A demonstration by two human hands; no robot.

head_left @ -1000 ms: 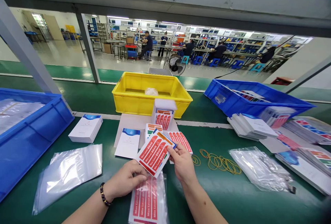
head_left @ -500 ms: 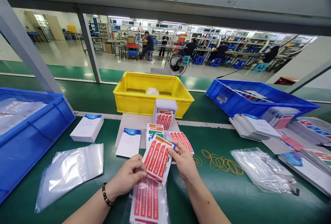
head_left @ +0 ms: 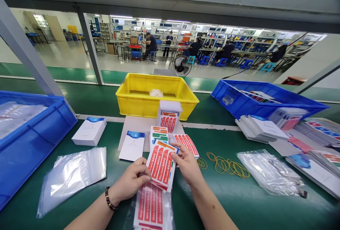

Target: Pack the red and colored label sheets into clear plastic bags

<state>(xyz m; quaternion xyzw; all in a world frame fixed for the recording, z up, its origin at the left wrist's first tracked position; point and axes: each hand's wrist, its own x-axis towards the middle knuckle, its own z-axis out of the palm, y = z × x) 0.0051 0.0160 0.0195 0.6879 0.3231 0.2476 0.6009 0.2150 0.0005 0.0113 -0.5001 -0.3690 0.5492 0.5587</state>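
Observation:
Red-and-white label sheets [head_left: 162,164] are held tilted between both hands. My left hand [head_left: 134,180], with a beaded bracelet at the wrist, pinches their lower left edge. On the upper right edge, the thumb and fingers of my right hand [head_left: 187,162] are closed. Just below lies a clear bag [head_left: 152,208] with similar red labels showing through it; its top edge is partly hidden under the held sheets. Behind them are a green-and-orange label stack [head_left: 158,134], a white booklet with a blue top [head_left: 132,145] and a fanned red label stack [head_left: 189,144].
A yellow bin [head_left: 156,106] stands at the back centre, blue bins at left [head_left: 39,134] and right [head_left: 265,95]. Clear bags [head_left: 74,175] and a booklet stack [head_left: 89,131] lie left; rubber bands [head_left: 231,166] and more bags [head_left: 268,173] lie right. People sit far off.
The held sheets have tipped slightly and sit a little lower at their top edge. My right hand has shifted slightly; my left hand keeps almost the same place.

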